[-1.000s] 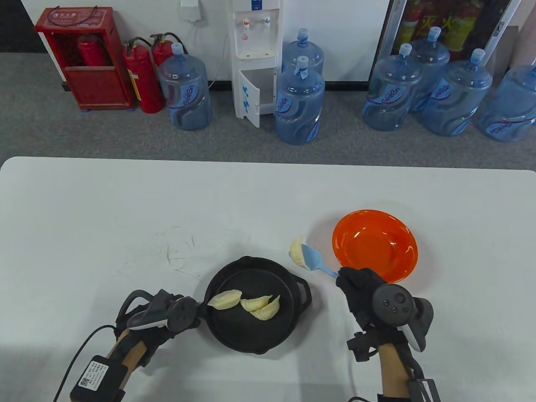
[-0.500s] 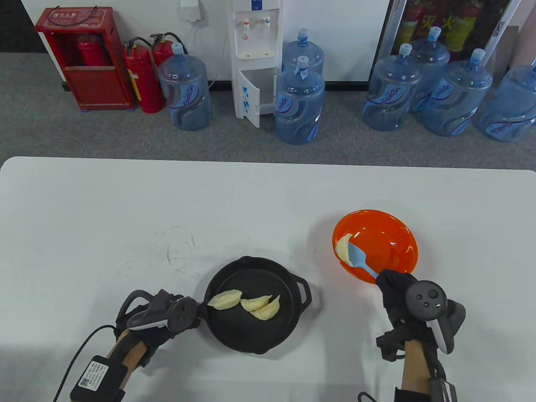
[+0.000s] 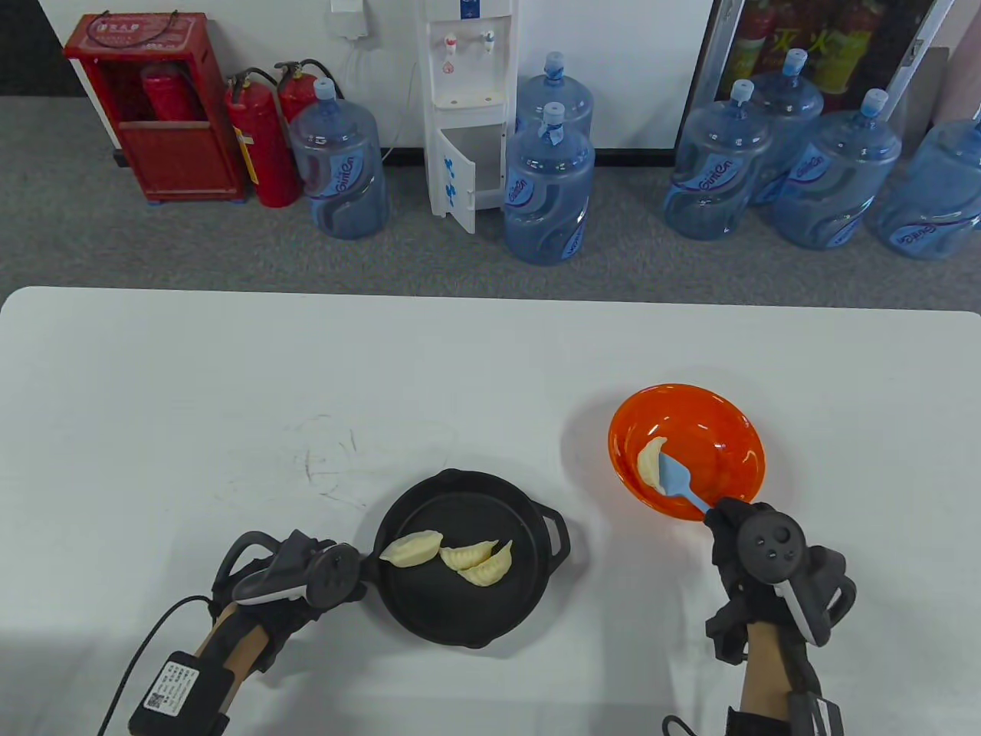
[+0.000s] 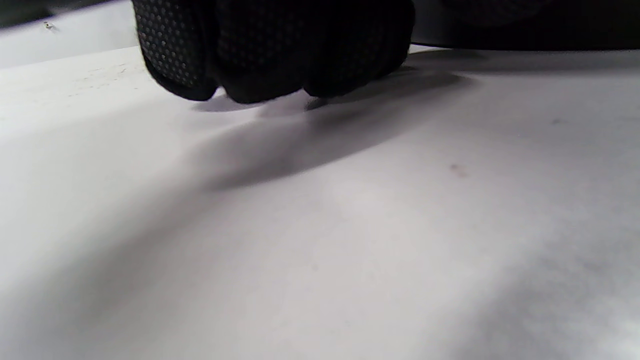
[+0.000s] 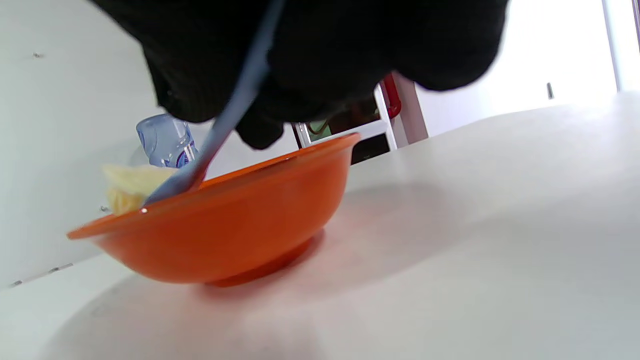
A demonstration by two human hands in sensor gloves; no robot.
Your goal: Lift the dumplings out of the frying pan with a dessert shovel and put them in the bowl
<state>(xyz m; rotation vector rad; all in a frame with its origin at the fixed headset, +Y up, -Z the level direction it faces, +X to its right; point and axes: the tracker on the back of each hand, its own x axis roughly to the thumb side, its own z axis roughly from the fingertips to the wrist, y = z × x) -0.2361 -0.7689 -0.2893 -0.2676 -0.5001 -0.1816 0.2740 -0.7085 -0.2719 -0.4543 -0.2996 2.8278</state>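
Note:
A black frying pan (image 3: 429, 606) sits near the table's front with three pale dumplings (image 3: 467, 553) in it. My left hand (image 3: 337, 590) is at the pan's left edge, fingers (image 4: 270, 50) curled low over the table; the pan's handle is hidden under the hand. To the right, my right hand (image 3: 724, 517) grips the handle of the blue dessert shovel (image 3: 678, 481). The shovel's blade reaches into the orange bowl (image 3: 720, 429) with one dumpling (image 3: 651, 464) on it. In the right wrist view the dumpling (image 5: 130, 187) shows just above the bowl's rim (image 5: 225, 235).
The white table (image 3: 230, 368) has faint scuff marks (image 3: 329, 460) left of the pan. Beyond its far edge stand several water jugs (image 3: 548, 192), a water dispenser (image 3: 467, 107) and red fire extinguishers (image 3: 260, 146) on the floor.
My right hand carried the shovel and its dumpling rightward from between pan and bowl, over the rim and into the bowl. The left hand and the pan stayed still.

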